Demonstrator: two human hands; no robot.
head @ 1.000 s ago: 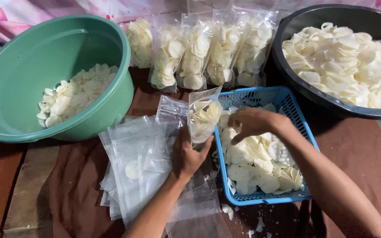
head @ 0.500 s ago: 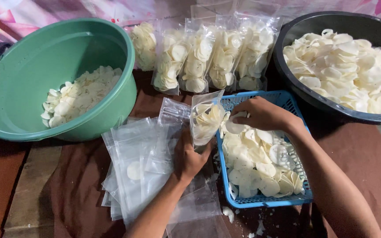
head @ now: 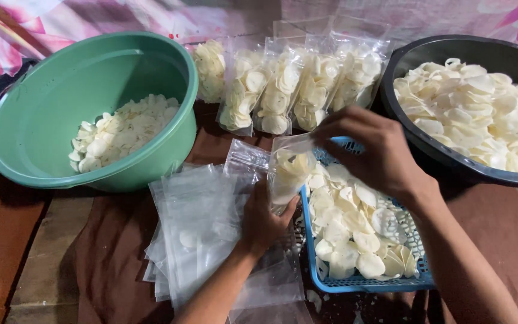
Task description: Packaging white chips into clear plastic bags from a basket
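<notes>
While the left hand (head: pixel 263 221) pinches the lower end of a small clear bag (head: pixel 289 171) partly filled with pale round chips, the right hand (head: pixel 374 150) hovers at the bag's mouth, its grip curled together, seemingly around chips, though that is hidden. Just right of the bag sits a blue basket (head: pixel 331 281) of chips. Empty clear bags (head: pixel 202 222) lie beneath the left wrist. Farther out stand a green bowl (head: pixel 49 102), a black basin (head: pixel 418 57) and filled packets (head: pixel 289 87).
</notes>
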